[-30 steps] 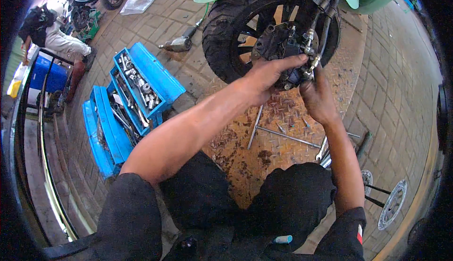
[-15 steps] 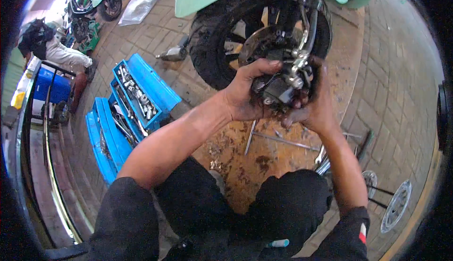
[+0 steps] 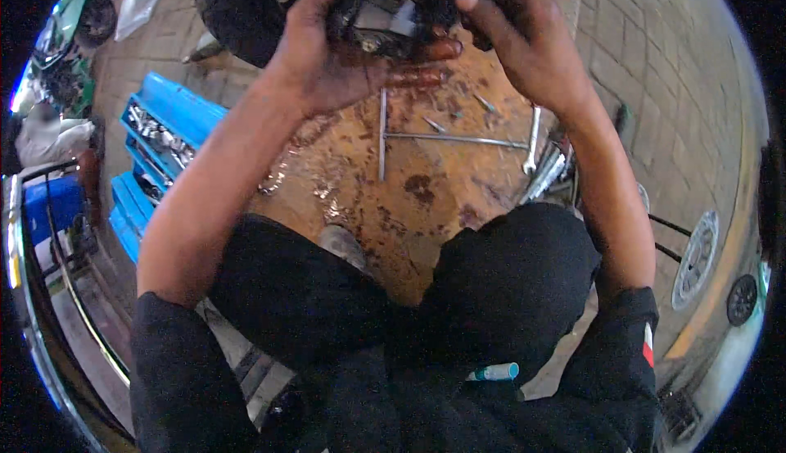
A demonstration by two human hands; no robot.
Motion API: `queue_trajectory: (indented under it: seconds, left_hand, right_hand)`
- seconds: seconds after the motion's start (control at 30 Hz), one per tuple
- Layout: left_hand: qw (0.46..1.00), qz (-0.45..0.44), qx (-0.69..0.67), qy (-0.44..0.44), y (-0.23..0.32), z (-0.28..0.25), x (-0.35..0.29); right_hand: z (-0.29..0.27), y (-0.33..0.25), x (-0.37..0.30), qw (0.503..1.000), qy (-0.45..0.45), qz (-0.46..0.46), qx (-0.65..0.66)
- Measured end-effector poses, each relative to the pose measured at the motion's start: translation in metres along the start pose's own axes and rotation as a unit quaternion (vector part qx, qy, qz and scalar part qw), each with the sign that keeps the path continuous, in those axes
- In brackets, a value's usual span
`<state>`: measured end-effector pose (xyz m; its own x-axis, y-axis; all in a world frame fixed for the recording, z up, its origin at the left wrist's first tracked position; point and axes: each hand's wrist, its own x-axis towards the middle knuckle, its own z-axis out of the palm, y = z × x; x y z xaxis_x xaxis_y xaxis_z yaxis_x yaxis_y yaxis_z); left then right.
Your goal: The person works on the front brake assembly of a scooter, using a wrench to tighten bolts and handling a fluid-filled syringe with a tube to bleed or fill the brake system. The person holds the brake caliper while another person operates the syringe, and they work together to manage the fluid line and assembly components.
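Note:
At the top of the head view, a dark, greasy brake caliper (image 3: pixel 383 17) with silver fittings sits between my hands. My left hand (image 3: pixel 323 68) cups it from the left and below, its blackened fingers reaching across underneath. My right hand (image 3: pixel 536 47) closes on its right side, the thumb bent beside a thin silver piece; the far fingertips are partly hidden. Left of the caliper is the black tyre (image 3: pixel 233 15), cut off by the upper edge. Below my hands, a T-handle wrench (image 3: pixel 458 138) lies on the stained brown board (image 3: pixel 417 244).
A blue toolbox (image 3: pixel 176 97) full of tools stands open at the left. Right of the T-handle lies a combination wrench (image 3: pixel 534 140), near several other metal tools (image 3: pixel 550 170). A silver slotted disc (image 3: pixel 696 260) lies on the paving at the right. A metal railing (image 3: pixel 70 297) runs along the left.
The view has tipped down, so wheel and caliper now sit higher and are partly cut off. My left fingers now stretch under the caliper; my right hand has shifted up along its right side.

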<state>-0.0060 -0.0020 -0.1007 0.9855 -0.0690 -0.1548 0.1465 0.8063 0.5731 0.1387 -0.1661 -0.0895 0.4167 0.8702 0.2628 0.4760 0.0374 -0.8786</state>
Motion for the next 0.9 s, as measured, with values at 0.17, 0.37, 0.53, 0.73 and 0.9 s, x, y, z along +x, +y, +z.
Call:
queue_trajectory:
  seconds: [0.17, 0.37, 0.53, 0.73, 0.9]
  left_hand:
    - [0.987, 0.036, 0.106, 0.114, -0.016, 0.025, 0.001]
    - [0.927, 0.156, 0.118, 0.321, -0.019, 0.043, 0.006]
    - [0.896, 0.172, 0.079, 0.401, -0.030, 0.014, 0.022]
    - [0.970, 0.113, -0.052, 0.209, -0.029, 0.030, 0.015]
    - [0.981, 0.128, -0.059, 0.133, -0.044, 0.031, 0.031]
  right_hand:
    - [-0.007, 0.004, -0.003, 0.998, -0.028, 0.062, 0.013]
    - [-0.006, 0.010, 0.000, 0.983, -0.007, -0.064, -0.171]
    - [-0.005, -0.009, -0.003, 0.993, -0.037, -0.035, -0.106]
    - [-0.036, -0.069, 0.016, 0.981, -0.108, -0.008, -0.162]
    - [-0.057, -0.081, 0.041, 0.907, -0.200, 0.002, -0.372]
